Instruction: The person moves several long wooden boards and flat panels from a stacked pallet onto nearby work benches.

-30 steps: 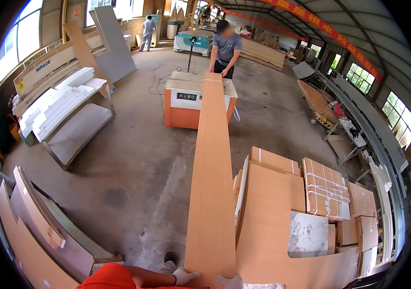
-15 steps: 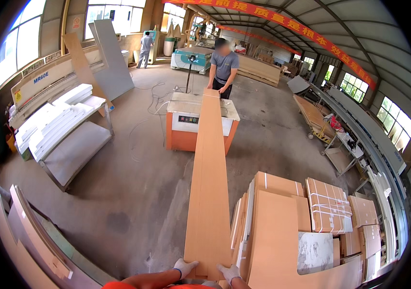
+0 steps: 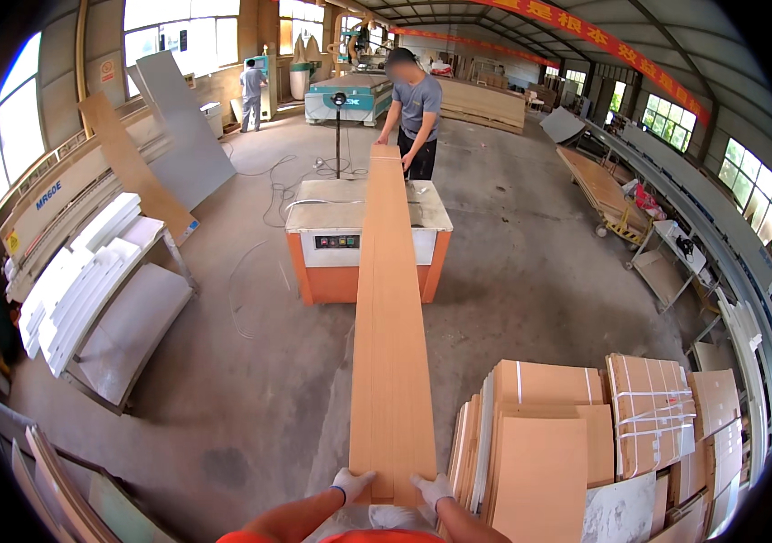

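- A long tan board (image 3: 392,326) stretches straight away from the wearer, its long axis running from the bottom of the view up toward the far end of the workshop.
- The near end of the board sits at the wearer's chest, where the left hand (image 3: 350,484) and right hand (image 3: 432,490), both in white gloves, close over its two near corners, one on each side.
- The board's middle lies flat across the top of an orange-and-cream strapping machine (image 3: 350,253) standing on the concrete floor (image 3: 250,380).
- At the far end, a co-worker in a grey shirt (image 3: 416,104) bends over the board, one hand by its left edge and one by its right; whether those hands grip cannot be told.
- Bundles of tan panels (image 3: 539,443), some strapped in white bands, stand stacked just to the right of the board's near end.
- White slabs (image 3: 87,281) lie on a low rack to the left, well apart from the board.
- A second person (image 3: 251,90) stands at a distant machine by the windows.
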Demonstrator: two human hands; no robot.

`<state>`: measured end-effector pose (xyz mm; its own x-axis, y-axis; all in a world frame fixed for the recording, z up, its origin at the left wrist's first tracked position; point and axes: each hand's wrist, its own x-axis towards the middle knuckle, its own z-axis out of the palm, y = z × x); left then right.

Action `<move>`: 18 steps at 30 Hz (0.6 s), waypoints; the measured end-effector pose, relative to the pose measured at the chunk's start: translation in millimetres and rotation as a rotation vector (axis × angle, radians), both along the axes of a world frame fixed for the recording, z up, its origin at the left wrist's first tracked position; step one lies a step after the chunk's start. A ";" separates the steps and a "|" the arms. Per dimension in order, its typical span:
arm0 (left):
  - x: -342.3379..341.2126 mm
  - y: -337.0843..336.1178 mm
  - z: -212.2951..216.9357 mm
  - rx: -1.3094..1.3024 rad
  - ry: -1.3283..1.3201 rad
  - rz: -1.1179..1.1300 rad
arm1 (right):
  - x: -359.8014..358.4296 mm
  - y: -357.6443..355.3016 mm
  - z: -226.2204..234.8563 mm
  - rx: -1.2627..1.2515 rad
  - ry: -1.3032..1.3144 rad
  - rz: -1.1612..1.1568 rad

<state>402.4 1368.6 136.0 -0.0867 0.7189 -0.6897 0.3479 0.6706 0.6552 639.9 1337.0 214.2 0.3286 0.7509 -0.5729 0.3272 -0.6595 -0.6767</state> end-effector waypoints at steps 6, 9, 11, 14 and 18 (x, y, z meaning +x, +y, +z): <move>35.2 159.4 -6.8 0.008 0.027 -0.022 | 48.2 160.2 -43.0 -0.021 -0.043 0.070; 49.5 238.6 -7.2 0.015 0.024 -0.010 | 49.8 238.3 -12.4 0.007 -0.065 0.019; 61.2 290.1 -29.1 0.033 -0.020 -0.015 | 72.5 292.7 -56.3 0.010 -0.118 0.011; 70.4 374.3 -48.0 0.045 -0.043 -0.070 | 90.2 368.0 -90.3 0.014 -0.123 0.013; 85.2 498.1 -19.2 0.037 0.057 -0.030 | 81.9 490.8 -30.8 0.100 -0.167 0.013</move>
